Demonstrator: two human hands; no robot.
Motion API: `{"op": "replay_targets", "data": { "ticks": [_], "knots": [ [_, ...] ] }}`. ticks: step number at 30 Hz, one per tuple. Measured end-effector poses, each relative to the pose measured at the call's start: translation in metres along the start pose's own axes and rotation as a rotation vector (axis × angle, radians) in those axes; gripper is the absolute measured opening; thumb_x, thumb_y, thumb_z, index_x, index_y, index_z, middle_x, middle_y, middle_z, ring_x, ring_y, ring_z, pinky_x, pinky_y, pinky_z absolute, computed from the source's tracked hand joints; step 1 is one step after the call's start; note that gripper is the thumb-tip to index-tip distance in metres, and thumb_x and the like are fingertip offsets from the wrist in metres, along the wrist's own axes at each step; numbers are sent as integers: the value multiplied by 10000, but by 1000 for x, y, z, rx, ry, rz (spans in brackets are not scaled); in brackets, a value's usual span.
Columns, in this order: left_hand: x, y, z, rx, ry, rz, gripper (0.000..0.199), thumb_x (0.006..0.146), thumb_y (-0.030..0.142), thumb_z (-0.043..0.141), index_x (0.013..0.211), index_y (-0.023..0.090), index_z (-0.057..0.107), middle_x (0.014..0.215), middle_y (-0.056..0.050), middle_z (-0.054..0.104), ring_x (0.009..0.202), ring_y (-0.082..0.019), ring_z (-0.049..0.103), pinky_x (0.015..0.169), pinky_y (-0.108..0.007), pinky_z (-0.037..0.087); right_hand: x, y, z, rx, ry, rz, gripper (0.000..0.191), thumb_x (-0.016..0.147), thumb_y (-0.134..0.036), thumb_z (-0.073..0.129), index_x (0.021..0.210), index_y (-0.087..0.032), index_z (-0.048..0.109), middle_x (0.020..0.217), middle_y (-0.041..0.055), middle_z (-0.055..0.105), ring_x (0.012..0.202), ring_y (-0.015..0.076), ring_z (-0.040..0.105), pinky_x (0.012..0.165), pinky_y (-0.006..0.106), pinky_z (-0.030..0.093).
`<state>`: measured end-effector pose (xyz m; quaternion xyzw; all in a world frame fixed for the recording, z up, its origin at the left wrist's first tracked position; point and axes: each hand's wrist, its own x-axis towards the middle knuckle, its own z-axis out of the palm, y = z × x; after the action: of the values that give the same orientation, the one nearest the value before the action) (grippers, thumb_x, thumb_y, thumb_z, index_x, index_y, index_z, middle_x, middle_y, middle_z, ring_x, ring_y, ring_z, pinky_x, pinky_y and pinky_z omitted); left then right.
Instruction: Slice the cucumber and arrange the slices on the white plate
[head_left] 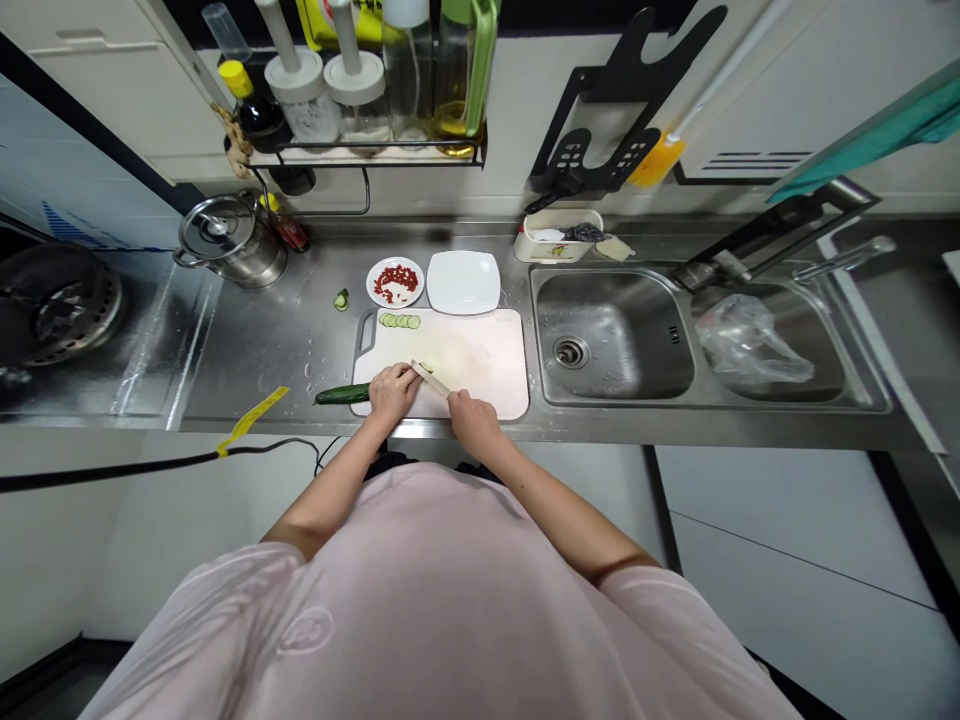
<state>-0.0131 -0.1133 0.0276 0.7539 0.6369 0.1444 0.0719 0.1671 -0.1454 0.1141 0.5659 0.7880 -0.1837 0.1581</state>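
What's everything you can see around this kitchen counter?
cutting board: one, whitish, front of the counter
cucumber: one, green, partly on the board
cucumber slices: several, green, on the board
knife: one, pale handle, above the board
small plate: one, white with red bits, behind the board
square plate: one, white, beside the small plate
pot: one, steel, lidded, back left
sink: one, steel, double, right
plastic bag: one, clear, in the right basin
bottles: several, mixed colours, high at the back
left hand: one, on the cucumber
right hand: one, gripping the knife

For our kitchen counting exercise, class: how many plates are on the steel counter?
2: a round plate holding red pieces, and a square white plate beside it.
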Motion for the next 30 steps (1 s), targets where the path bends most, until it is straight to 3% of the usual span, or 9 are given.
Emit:
{"op": "replay_targets", "data": {
  "ticks": [18,30],
  "knots": [
    [-2,-1,1,29,-6,47,296,922,390,423,988,276,688,1087,-61,647,948,-204,565,808,-339,397,4,-2,-5,39,-30,-16,241,921,-71,341,1047,-126,539,1003,139,606,903,195,651,724,264,481],
    [-1,-2,3,19,-14,53,301,922,386,416,1013,282,683,1107,-64,642,962,-213,563,801,-346,396,19,-8,-1,68,22,-39,271,921,-82,308,1047,-120,545,1012,153,613,904,200,642,737,280,485]
  ]
}}
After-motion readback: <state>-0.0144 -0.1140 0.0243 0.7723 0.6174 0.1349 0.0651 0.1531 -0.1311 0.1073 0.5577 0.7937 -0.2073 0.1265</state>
